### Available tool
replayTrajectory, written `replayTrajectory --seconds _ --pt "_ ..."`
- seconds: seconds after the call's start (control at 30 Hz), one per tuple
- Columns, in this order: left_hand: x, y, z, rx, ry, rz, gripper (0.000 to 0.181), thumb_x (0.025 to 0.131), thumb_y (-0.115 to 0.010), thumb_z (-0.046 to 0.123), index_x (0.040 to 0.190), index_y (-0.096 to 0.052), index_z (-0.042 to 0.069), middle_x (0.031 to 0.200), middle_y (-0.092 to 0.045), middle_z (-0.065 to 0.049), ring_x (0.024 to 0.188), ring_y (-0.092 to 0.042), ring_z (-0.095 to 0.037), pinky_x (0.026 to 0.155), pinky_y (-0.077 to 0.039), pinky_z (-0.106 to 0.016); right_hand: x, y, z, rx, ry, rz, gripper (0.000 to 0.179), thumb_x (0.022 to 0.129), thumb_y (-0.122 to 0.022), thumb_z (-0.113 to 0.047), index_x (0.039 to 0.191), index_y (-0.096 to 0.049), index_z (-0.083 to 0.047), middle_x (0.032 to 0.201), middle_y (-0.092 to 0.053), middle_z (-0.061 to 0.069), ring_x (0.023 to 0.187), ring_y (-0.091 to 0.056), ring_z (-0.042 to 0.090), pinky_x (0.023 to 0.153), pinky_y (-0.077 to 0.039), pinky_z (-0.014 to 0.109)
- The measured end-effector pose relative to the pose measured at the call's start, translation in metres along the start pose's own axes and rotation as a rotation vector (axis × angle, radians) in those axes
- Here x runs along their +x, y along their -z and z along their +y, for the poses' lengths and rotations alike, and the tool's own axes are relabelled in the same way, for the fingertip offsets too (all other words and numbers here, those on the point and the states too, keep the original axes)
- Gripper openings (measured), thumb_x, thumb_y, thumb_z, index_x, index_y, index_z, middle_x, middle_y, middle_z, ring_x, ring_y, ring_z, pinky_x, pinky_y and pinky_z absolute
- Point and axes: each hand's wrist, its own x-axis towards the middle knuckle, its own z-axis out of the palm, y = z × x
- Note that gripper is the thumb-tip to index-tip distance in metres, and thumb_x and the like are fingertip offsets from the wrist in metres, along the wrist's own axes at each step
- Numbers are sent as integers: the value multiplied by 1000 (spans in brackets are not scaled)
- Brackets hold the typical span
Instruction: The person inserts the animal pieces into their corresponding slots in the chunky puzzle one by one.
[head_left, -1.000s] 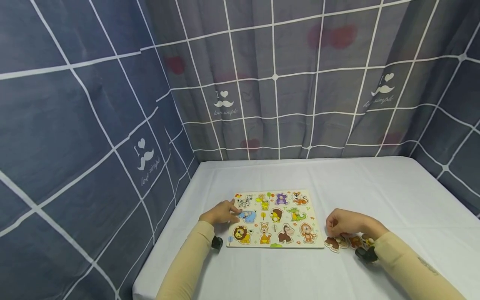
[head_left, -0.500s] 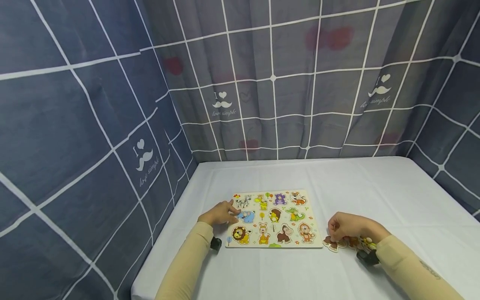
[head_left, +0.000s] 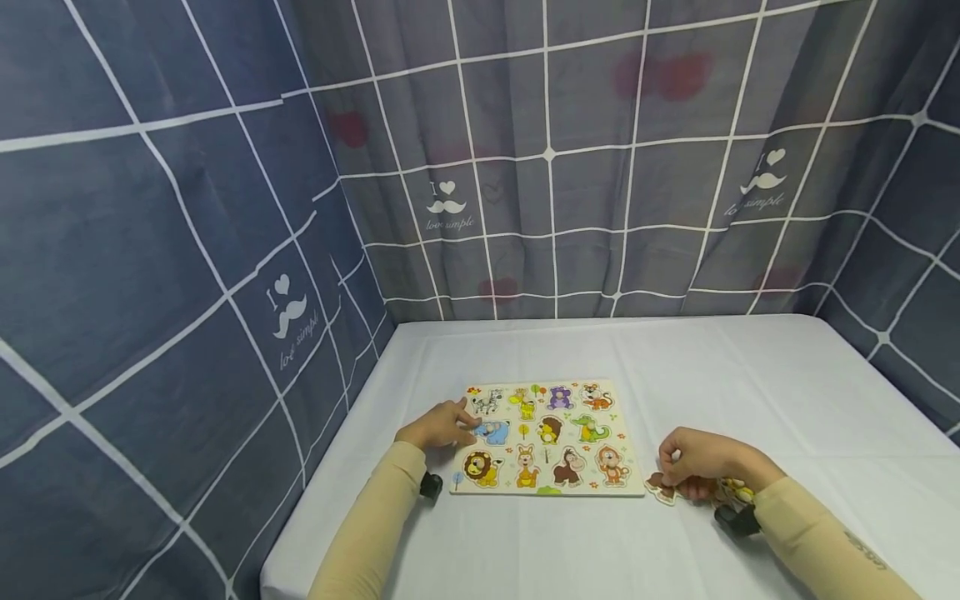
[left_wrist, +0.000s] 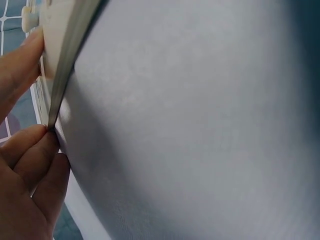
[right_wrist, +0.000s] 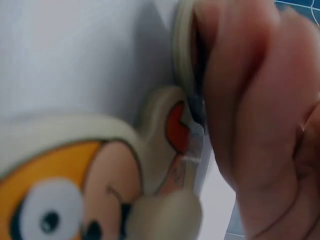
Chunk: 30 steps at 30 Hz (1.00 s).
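In the head view, a pale wooden puzzle board (head_left: pixel 547 437) printed with colourful cartoon animals lies flat on the white cloth. My left hand (head_left: pixel 440 425) rests at its left edge. In the left wrist view, one digit touches the board's face while other fingertips meet its rim (left_wrist: pixel 62 75). Just right of the board, my right hand (head_left: pixel 697 458) bends over several loose animal pieces and pinches a brown animal piece (head_left: pixel 658 490). Close to the right wrist camera lies an orange-and-white animal piece (right_wrist: pixel 50 200) with a big eye and a wooden knob (right_wrist: pixel 165 217). My curled fingers partly hide the held piece.
A yellowish piece (head_left: pixel 738 490) shows beside the right wrist, partly covered by the black wrist camera (head_left: pixel 738 521). White cloth covers the table (head_left: pixel 525 550). Grey gridded curtains (head_left: pixel 510 233) hang behind it and along both sides.
My right hand has moved slightly right and down onto the pieces, and a gap now shows between its fingers. The left hand and the board have stayed in place.
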Motion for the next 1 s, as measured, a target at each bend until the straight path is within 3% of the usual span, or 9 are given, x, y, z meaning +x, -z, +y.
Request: replayTrajectory --seconds 0.57,1.0 --pt "-2 2 5 -23 2 -10 39 83 -80 19 121 -73 12 162 -30 -19 152 -22 -43 125 -18 -57 1 1 10 81 62 -47 15 88 -68 -2 83 -65 13 65 -65 0 50 -55 4 47 -46 15" --pt "-2 1 5 -20 9 -3 39 82 -81 20 120 -73 14 162 -31 -18 152 -22 -43 125 -19 -56 -2 9 7 63 85 -77 14 88 -65 0 86 -66 14 65 -63 -1 52 -54 3 49 -47 15"
